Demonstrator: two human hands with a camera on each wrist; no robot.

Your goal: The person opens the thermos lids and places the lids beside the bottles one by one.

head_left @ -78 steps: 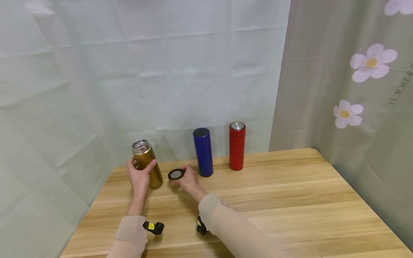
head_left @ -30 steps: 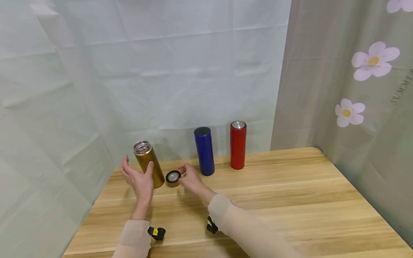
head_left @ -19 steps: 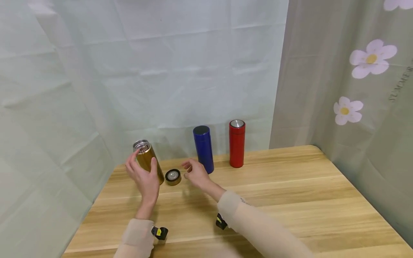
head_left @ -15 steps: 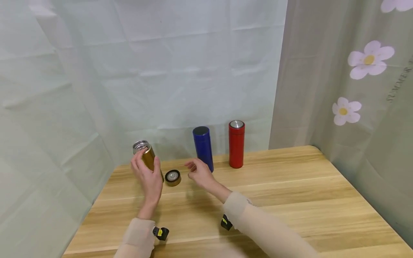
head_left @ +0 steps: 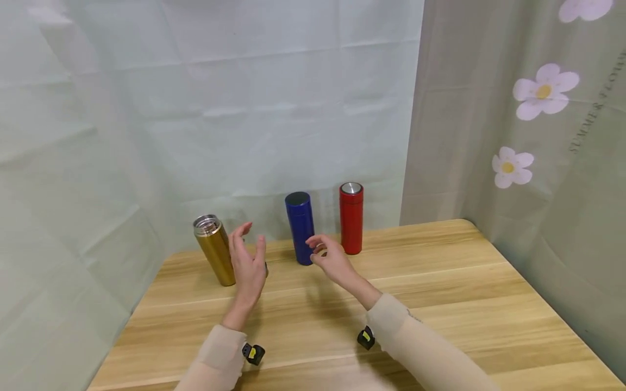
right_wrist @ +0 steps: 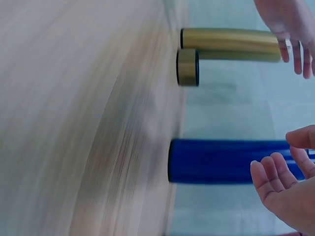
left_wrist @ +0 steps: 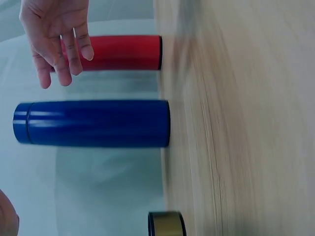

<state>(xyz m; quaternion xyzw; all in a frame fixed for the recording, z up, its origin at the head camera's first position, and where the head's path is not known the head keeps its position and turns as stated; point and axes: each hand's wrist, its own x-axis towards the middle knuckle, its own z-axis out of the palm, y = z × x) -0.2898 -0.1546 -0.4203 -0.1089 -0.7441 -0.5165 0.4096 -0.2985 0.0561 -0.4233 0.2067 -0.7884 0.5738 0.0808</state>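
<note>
The gold thermos (head_left: 215, 252) stands uncapped at the left, its steel mouth facing up. Its gold lid (right_wrist: 188, 67) rests on the table beside it, mostly hidden behind my left hand in the head view. My left hand (head_left: 248, 269) hovers in front of the lid, fingers spread and holding nothing. Just in front of a capped blue thermos (head_left: 299, 228) is my right hand (head_left: 335, 263), fingers loosely bent with nothing in them; in the right wrist view that hand (right_wrist: 295, 191) overlaps the blue thermos. Whether it touches is unclear.
To the right of the blue thermos stands a capped red thermos (head_left: 351, 222) with a silver top. All stand near the back edge of the wooden table (head_left: 440, 293). A pale cloth (head_left: 283, 108) hangs behind, and a flowered curtain (head_left: 464, 108) hangs at the right.
My right hand has set the lid down, let go and moved right towards the blue thermos. The left hand has released the gold thermos and also moved right.
</note>
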